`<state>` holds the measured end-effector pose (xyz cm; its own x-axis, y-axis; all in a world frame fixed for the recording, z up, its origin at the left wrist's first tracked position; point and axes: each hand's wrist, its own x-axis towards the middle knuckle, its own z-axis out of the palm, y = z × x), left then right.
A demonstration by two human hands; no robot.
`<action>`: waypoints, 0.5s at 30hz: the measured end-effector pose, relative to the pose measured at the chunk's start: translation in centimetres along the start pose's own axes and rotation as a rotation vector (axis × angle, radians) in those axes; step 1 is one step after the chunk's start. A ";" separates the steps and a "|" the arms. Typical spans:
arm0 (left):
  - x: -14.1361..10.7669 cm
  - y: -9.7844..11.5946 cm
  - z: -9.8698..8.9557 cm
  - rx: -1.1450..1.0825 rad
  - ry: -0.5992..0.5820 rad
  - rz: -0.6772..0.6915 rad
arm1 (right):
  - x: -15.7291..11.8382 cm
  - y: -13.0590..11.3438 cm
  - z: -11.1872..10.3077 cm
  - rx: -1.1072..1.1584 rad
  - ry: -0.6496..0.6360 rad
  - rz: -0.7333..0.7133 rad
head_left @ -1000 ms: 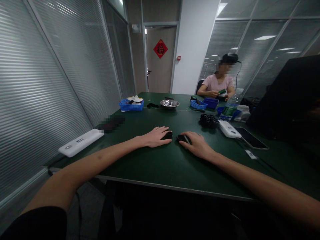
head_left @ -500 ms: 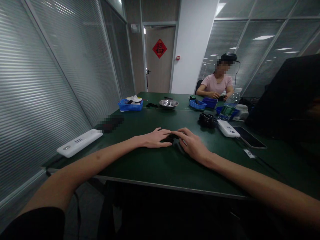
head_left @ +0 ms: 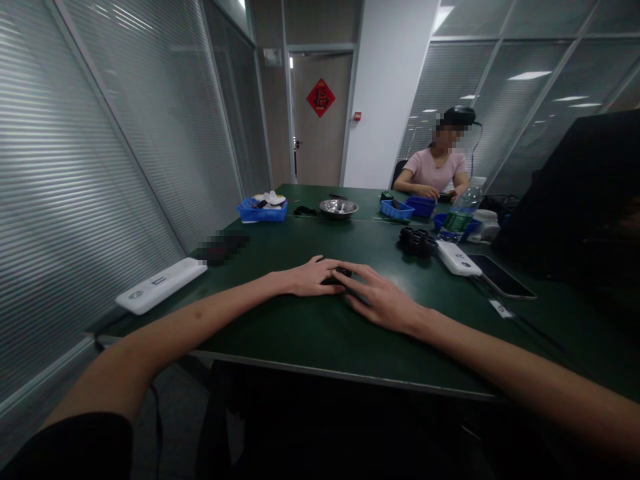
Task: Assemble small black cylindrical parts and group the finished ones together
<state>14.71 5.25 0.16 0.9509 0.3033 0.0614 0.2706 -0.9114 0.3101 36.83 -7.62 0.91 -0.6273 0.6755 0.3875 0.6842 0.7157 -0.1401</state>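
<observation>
A small black object point(head_left: 343, 272), its kind hidden by my fingers, is at the middle of the green table point(head_left: 280, 327). My left hand point(head_left: 313, 277) holds it from the left, thumb below and fingers above. From the right, the fingers of my right hand point(head_left: 383, 297) close over the same object, the index finger along its top and others along its near side. Fingertips of both hands meet around it. Beyond my right hand lies a cluster of black round pieces point(head_left: 417, 241).
A white power bank point(head_left: 163, 285) lies at left, another white device point(head_left: 457, 257) and a phone point(head_left: 503, 275) at right. Farther back are a blue basket point(head_left: 263, 213), a steel bowl point(head_left: 339, 211), a small blue tray point(head_left: 397, 211) and a water bottle point(head_left: 457, 217). A person point(head_left: 437, 167) sits opposite.
My right hand has turned flatter, and its fingers have moved left and down around the black object. My left hand stays in nearly the same place.
</observation>
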 end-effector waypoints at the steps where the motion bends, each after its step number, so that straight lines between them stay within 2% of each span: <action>1: 0.0 -0.1 0.0 -0.003 0.004 0.003 | 0.0 0.0 0.0 0.002 -0.018 -0.013; 4: 0.1 -0.3 0.2 -0.008 0.014 0.013 | 0.0 0.1 -0.1 0.002 -0.056 -0.041; 15: 0.1 -0.4 0.3 0.005 0.013 -0.011 | -0.1 0.1 -0.1 0.013 -0.058 -0.019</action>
<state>14.70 5.58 -0.24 0.9460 0.3165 0.0708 0.2814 -0.9096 0.3057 37.01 -7.60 0.92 -0.6606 0.6708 0.3371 0.6674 0.7304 -0.1455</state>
